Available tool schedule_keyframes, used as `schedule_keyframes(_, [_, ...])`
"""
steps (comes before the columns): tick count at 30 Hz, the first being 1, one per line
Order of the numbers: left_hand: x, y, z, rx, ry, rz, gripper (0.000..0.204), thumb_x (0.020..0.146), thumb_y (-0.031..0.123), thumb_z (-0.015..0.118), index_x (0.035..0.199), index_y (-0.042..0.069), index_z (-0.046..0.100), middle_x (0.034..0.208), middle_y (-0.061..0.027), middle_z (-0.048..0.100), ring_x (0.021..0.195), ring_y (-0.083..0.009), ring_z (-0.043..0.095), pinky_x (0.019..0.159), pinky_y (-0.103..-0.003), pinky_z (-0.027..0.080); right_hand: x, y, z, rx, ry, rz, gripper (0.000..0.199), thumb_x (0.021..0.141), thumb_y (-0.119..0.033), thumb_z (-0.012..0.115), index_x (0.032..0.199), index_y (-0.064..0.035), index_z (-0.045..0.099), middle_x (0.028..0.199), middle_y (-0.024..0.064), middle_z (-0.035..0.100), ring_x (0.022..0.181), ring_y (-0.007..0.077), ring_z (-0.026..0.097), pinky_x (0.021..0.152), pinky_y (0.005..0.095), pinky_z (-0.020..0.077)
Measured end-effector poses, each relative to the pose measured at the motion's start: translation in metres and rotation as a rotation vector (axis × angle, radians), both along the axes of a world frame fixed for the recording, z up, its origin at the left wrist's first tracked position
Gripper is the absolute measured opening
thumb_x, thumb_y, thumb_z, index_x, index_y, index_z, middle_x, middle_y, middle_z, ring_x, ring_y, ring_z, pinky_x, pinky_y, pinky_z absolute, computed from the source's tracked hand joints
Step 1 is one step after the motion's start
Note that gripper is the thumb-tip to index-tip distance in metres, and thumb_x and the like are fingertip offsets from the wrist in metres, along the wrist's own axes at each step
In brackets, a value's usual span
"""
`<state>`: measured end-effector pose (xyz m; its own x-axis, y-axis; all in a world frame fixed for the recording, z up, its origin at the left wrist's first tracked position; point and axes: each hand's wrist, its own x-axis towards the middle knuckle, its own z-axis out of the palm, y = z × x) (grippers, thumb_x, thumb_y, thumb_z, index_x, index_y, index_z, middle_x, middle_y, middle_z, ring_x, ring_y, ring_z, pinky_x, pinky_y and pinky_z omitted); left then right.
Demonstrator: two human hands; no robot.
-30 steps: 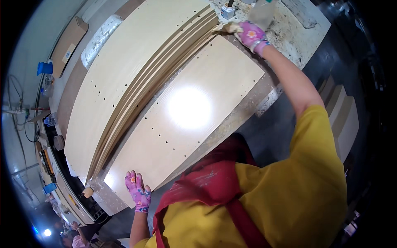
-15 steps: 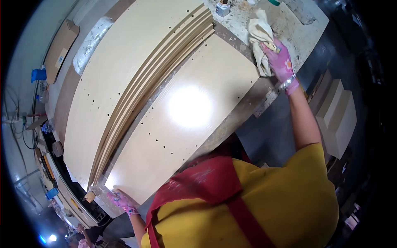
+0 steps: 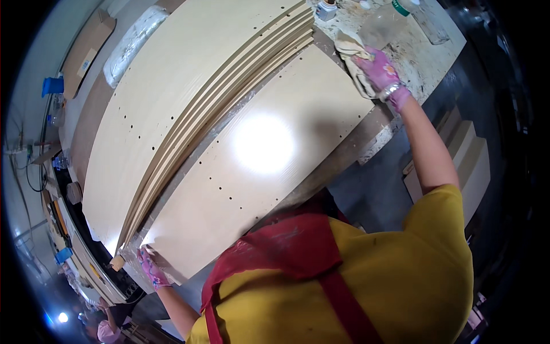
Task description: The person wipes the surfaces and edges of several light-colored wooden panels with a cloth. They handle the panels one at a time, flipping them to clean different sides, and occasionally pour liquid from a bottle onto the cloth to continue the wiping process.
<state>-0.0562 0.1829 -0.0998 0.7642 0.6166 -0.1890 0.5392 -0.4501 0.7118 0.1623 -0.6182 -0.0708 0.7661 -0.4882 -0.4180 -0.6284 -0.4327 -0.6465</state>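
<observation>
A large pale laminated board point(image 3: 269, 155) with rows of small drilled holes lies flat on the workbench in front of me. My left hand point(image 3: 150, 268), in a pink patterned glove, grips the board's near left corner. At the board's far right edge, my right hand point(image 3: 382, 73), also in a pink glove, presses a crumpled cream rag point(image 3: 352, 53) against the board's end. A stack of several similar boards point(image 3: 189, 97) lies beside it, its edges stepped.
The stained bench top point(image 3: 412, 46) at the right holds a small jar point(image 3: 327, 9) and a clear bottle with a green cap point(image 3: 421, 20). More pale boards point(image 3: 470, 166) lean below the bench on the right. Shelves with small items point(image 3: 57, 212) line the left.
My right hand picked up the rag and brought it from the bench onto the board's end. My left hand slid along the near corner of the board.
</observation>
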Motion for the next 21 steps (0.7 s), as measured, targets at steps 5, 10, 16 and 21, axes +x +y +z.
schedule_keyframes(5, [0.008,-0.012,-0.005,0.009,0.067,0.071,0.058,0.094,0.038,0.050,0.139,0.004,0.036,0.123,-0.0083,0.050,0.095,-0.0145,0.052,0.077,-0.026,0.044,0.018,0.024,-0.018,-0.205,-0.080,0.189,0.064,0.076,-0.040,0.067,0.124,0.0008,0.052,0.110,0.0218,0.062,0.101,0.0271,0.061,0.088,0.0344,0.0456])
schedule_keyframes(10, [0.014,0.005,-0.004,-0.237,-0.059,0.318,0.050,0.094,0.039,0.048,0.133,0.008,0.047,0.112,-0.0047,0.056,0.072,-0.0091,0.049,0.062,-0.022,0.041,0.017,0.002,-0.037,0.013,-0.186,0.138,0.060,0.073,-0.034,0.071,0.117,0.0041,0.056,0.100,0.0153,0.065,0.090,0.0222,0.061,0.082,0.0315,0.0471])
schedule_keyframes(16, [0.009,-0.008,0.034,-0.446,-0.271,0.364,0.048,0.092,0.044,0.048,0.125,0.011,0.055,0.082,0.0013,0.058,0.054,-0.0056,0.045,0.049,-0.019,0.038,0.002,-0.001,-0.024,0.446,-0.342,-0.028,0.040,0.080,-0.014,0.069,0.115,0.0019,0.059,0.100,0.0061,0.066,0.087,0.0111,0.061,0.079,0.0247,0.0480])
schedule_keyframes(21, [-0.001,-0.003,0.062,-0.655,-0.360,0.604,0.059,0.086,0.054,0.054,0.120,0.005,0.055,0.115,-0.0105,0.061,0.108,-0.0238,0.056,0.091,-0.039,0.042,-0.018,0.010,0.004,0.676,-0.500,-0.073,0.034,0.083,-0.008,0.063,0.115,0.0011,0.059,0.105,0.0054,0.065,0.091,0.0109,0.062,0.080,0.0239,0.0486])
